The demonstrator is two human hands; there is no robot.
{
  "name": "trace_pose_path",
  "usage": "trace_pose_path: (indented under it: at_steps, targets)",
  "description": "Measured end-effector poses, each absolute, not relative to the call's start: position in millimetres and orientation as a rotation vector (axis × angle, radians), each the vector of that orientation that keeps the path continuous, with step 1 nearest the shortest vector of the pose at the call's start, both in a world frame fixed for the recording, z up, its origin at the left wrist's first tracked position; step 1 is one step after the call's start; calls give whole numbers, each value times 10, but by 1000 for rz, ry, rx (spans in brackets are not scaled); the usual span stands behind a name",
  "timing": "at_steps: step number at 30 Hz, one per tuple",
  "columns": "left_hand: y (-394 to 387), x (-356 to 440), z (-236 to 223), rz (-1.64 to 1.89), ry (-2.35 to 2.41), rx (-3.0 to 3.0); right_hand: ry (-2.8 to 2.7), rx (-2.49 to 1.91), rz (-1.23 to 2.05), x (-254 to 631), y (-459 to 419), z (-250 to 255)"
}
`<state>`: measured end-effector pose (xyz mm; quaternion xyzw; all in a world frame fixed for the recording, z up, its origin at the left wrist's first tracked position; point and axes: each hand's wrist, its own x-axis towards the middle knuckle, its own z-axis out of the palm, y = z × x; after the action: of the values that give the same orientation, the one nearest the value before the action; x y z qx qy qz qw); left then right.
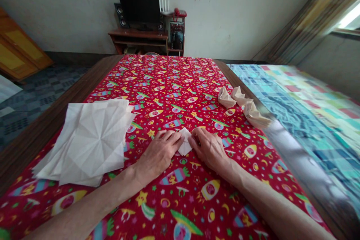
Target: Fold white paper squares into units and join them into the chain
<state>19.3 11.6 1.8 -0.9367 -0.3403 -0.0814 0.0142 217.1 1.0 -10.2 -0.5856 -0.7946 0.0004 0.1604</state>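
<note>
A small piece of folded white paper [185, 143] lies on the red patterned cloth between my hands. It has a diamond-like outline, with creases across its face. My left hand [162, 146] rests at its left side, fingers bent together and thumb on the edge. From the other side my right hand [209, 146] grips the right edge between thumb and curled fingers. Parts of the paper's sides are hidden under the fingertips. To the left is a loose stack of creased white paper sheets [98, 138], the top one marked with folds radiating from its centre.
Several folded paper pieces [254, 114] stand near the right edge of the table. The red cloth [174, 93] covers the wooden table [97, 73]. Beyond it, a monitor [140, 9] sits on a small desk. A bed with a checked cover [281, 101] adjoins on the right.
</note>
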Motion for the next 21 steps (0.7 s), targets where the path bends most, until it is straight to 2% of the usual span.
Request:
trace_pose_path:
  at_steps: [7, 21]
  targets:
    - [94, 191, 68, -174, -1065, -2912, -2576, -1288, -112, 2229, 73, -104]
    - [49, 227, 75, -173, -1032, -2718, -2697, -1381, -40, 2261, 38, -47]
